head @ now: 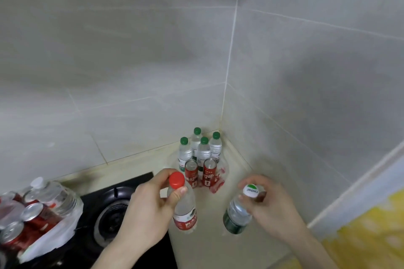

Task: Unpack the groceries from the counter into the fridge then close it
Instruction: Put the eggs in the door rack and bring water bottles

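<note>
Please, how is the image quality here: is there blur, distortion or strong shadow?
Head view: wide-angle lens bends the wall tile lines; overall soft focus, worst on the cans in the white bag at left; lighting dim and even, with a broad soft shadow on the right wall; the white cap's lettering stays readable, no glare.

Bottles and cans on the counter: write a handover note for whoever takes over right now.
Left hand grips the red-capped bottle by its neck. Right hand grips the white-capped bottle at its cap. Both are at the counter.
In the corner stand four green-capped bottles and two red cans.
A white bag on the stove holds more cans and a bottle.
No fridge is in view; everything seen is yet to go in.
</note>
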`<state>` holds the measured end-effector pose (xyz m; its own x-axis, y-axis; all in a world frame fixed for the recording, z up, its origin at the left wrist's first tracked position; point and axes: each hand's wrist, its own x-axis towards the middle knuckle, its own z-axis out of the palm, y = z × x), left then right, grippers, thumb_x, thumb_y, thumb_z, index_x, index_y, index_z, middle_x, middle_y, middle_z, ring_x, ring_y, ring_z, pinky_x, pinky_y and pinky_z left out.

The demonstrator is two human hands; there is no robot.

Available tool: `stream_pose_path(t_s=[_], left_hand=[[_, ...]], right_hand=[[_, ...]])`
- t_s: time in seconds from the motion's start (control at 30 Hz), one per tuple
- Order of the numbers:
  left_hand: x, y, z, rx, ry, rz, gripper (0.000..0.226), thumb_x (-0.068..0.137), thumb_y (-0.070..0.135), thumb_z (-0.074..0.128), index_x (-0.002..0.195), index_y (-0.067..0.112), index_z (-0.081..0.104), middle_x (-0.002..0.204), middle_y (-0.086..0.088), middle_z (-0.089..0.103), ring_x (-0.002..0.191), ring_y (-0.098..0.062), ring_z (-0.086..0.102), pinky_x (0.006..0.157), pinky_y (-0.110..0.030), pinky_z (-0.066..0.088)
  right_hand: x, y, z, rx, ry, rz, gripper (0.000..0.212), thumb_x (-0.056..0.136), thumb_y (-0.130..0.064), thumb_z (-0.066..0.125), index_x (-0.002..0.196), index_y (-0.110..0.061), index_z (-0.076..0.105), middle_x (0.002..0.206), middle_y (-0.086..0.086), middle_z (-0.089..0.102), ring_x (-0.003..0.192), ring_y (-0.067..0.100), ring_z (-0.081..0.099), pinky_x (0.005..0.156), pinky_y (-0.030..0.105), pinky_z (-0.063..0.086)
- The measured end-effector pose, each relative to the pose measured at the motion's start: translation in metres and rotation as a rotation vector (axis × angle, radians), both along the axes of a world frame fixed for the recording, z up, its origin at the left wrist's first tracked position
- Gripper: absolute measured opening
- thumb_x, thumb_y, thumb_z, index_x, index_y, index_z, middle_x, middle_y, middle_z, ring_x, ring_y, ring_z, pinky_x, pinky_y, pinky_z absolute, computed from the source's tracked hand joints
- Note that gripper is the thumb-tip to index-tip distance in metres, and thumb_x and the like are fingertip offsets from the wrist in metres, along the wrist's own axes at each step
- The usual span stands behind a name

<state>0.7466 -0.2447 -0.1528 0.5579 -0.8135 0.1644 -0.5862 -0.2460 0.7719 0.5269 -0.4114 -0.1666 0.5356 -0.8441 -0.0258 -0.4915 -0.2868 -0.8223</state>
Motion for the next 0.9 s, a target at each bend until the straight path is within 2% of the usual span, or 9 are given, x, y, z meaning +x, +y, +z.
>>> stream_pose_path(t_s=[0.2,0.3,0.37,0.43,0.5,0.6,0.67,0.77,0.9], left_hand=[[-0.039,-0.007,0.006,0.000,-0.031,-0.124,0.022,0.093,0.042,0.068,0.111,0.049,0.059,0.100,0.027,0.069,0.060,-0.008,0.062,0.063,-0.022,0.052],[-0.062,-0.013,0.010,0.005,0.001,-0.217,0.024,0.094,0.042,0.069,0.115,0.047,0.059,0.103,0.028,0.071,0.058,-0.009,0.062,0.073,-0.028,0.059],[-0.081,-0.019,0.011,-0.008,0.000,-0.272,0.024,0.094,0.040,0.069,0.114,0.046,0.060,0.104,0.028,0.071,0.047,-0.003,0.049,0.066,-0.021,0.056],[-0.104,-0.027,0.011,-0.011,0.008,-0.314,0.023,0.093,0.039,0.070,0.112,0.047,0.061,0.104,0.029,0.071,0.044,0.001,0.048,0.060,-0.012,0.048],[-0.130,-0.034,0.009,0.007,0.043,-0.363,0.022,0.091,0.037,0.072,0.109,0.045,0.062,0.105,0.026,0.071,0.063,0.005,0.063,0.062,-0.010,0.050],[-0.174,-0.043,0.003,0.059,0.118,-0.432,0.022,0.090,0.030,0.075,0.107,0.040,0.065,0.105,0.023,0.072,0.091,-0.006,0.071,0.071,-0.029,0.062],[-0.204,-0.047,-0.001,0.088,0.144,-0.485,0.022,0.089,0.026,0.077,0.104,0.038,0.065,0.104,0.023,0.072,0.097,-0.002,0.069,0.072,-0.032,0.063],[-0.249,-0.050,-0.009,0.152,0.154,-0.556,0.022,0.088,0.026,0.078,0.104,0.035,0.065,0.103,0.023,0.072,0.088,-0.008,0.072,0.076,-0.038,0.062],[-0.312,-0.054,-0.018,0.155,0.138,-0.677,0.024,0.086,0.030,0.079,0.101,0.040,0.063,0.100,0.031,0.070,0.093,0.011,0.065,0.071,-0.005,0.048]], right_hand=[[-0.047,0.026,0.005,0.022,-0.010,-0.035,0.028,0.084,-0.021,0.078,0.099,-0.044,0.073,0.072,-0.014,0.070,0.057,0.004,0.062,0.054,0.017,0.045],[-0.077,0.038,0.007,0.048,-0.080,-0.072,0.039,0.088,-0.017,0.077,0.102,-0.053,0.074,0.090,-0.017,0.072,0.063,0.002,0.061,0.058,0.014,0.045],[-0.100,0.047,0.010,0.035,-0.108,-0.107,0.047,0.088,-0.013,0.078,0.103,-0.058,0.072,0.098,-0.021,0.069,0.066,0.001,0.062,0.059,0.010,0.043],[-0.127,0.055,0.012,0.000,-0.089,-0.137,0.048,0.089,-0.012,0.077,0.103,-0.057,0.072,0.101,-0.023,0.066,0.068,0.003,0.061,0.062,0.010,0.043],[-0.157,0.065,0.013,-0.020,-0.047,-0.184,0.043,0.088,-0.012,0.077,0.099,-0.054,0.072,0.103,-0.024,0.064,0.069,0.004,0.062,0.063,0.010,0.044],[-0.203,0.082,0.012,-0.005,-0.003,-0.260,0.035,0.087,-0.015,0.076,0.096,-0.049,0.072,0.106,-0.023,0.063,0.063,0.008,0.059,0.060,0.015,0.044],[-0.232,0.093,0.009,0.006,0.017,-0.313,0.030,0.087,-0.017,0.076,0.097,-0.045,0.071,0.106,-0.022,0.062,0.060,0.009,0.058,0.059,0.017,0.045],[-0.276,0.111,0.004,0.025,0.054,-0.388,0.025,0.088,-0.017,0.075,0.094,-0.041,0.071,0.103,-0.017,0.061,0.060,0.009,0.057,0.059,0.019,0.045],[-0.337,0.139,0.002,0.037,0.094,-0.495,0.020,0.082,-0.027,0.071,0.095,-0.041,0.069,0.106,-0.018,0.062,0.063,0.013,0.060,0.063,0.021,0.047]])
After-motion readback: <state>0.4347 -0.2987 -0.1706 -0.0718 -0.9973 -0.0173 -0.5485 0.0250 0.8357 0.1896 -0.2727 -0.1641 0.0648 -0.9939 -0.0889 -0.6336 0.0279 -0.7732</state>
